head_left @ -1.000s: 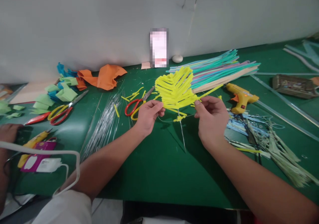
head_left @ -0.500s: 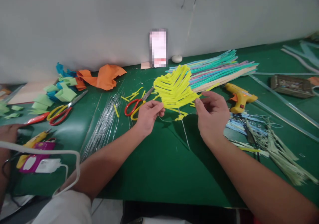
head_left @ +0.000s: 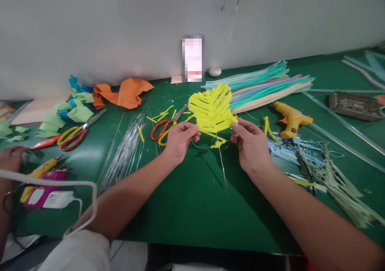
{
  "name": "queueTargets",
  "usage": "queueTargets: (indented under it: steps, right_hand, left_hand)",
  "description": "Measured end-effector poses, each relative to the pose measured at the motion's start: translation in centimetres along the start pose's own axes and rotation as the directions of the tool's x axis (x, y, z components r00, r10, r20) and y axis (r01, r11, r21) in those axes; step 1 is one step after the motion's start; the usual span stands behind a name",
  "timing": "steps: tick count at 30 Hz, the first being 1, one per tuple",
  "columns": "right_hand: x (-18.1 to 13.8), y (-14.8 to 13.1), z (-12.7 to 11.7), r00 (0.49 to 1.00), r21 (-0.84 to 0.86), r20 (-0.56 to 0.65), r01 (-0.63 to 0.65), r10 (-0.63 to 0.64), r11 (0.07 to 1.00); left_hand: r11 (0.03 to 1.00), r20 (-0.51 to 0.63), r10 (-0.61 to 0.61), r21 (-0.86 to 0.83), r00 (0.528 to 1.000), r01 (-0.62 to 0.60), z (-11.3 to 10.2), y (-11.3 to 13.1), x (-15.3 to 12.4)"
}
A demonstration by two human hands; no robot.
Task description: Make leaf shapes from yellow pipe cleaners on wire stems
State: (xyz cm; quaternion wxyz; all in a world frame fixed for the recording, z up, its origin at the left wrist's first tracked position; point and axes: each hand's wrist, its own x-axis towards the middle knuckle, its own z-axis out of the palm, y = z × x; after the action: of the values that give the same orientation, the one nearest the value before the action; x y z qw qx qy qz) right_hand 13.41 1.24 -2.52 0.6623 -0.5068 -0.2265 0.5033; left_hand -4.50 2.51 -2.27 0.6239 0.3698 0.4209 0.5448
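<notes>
A yellow leaf shape (head_left: 212, 108) made of pipe cleaners is held up over the green table, its rows slanting from a middle rib. My left hand (head_left: 183, 138) pinches its lower left edge between thumb and fingers. At the lower right edge, my right hand (head_left: 249, 140) is closed in a pinch. A thin wire stem (head_left: 222, 166) hangs below the leaf, with a small yellow knot (head_left: 217, 144) near its top. Red-and-yellow scissors (head_left: 164, 130) lie just beyond my left hand, beside short yellow pieces (head_left: 162, 113).
Bundled coloured pipe cleaners (head_left: 270, 86) lie behind the leaf. To the right are a yellow glue gun (head_left: 290, 120), a small tray (head_left: 355, 105) and dried-looking strands (head_left: 345, 194). Wires (head_left: 126, 154), more scissors (head_left: 75, 136) and a purple-and-white block (head_left: 49, 190) lie left. Another person's hand (head_left: 12, 156) is at far left.
My right hand has moved a little left and down, closer to the leaf's edge. Yellow pipe cleaner ends now show to the right of that hand. My left hand stays nearly still.
</notes>
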Motion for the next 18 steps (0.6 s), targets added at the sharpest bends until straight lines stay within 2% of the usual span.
queueTargets:
  steps: [4, 8, 14, 18]
  right_hand:
    - [-0.16, -0.27, -0.07, 0.995, 0.046, 0.075, -0.072, 0.068, 0.996]
    - [-0.20, -0.35, -0.26, 0.987, 0.018, 0.152, -0.061, 0.058, 0.998]
    - [-0.27, -0.31, -0.37, 0.986, 0.030, 0.162, -0.033, 0.028, 0.999]
    - [-0.31, -0.19, -0.30, 0.990, 0.028, 0.117, -0.089, 0.085, 0.996]
  left_hand:
    - [1.000, -0.010, 0.002, -0.004, 1.000, -0.002, -0.05, 0.06, 0.05]
    - [1.000, -0.011, -0.002, -0.003, 1.000, 0.002, -0.11, 0.04, 0.09]
    - [1.000, -0.010, -0.003, -0.018, 1.000, 0.003, -0.26, -0.11, 0.18]
    - [1.000, -0.004, 0.005, -0.005, 1.000, -0.005, -0.23, -0.14, 0.14]
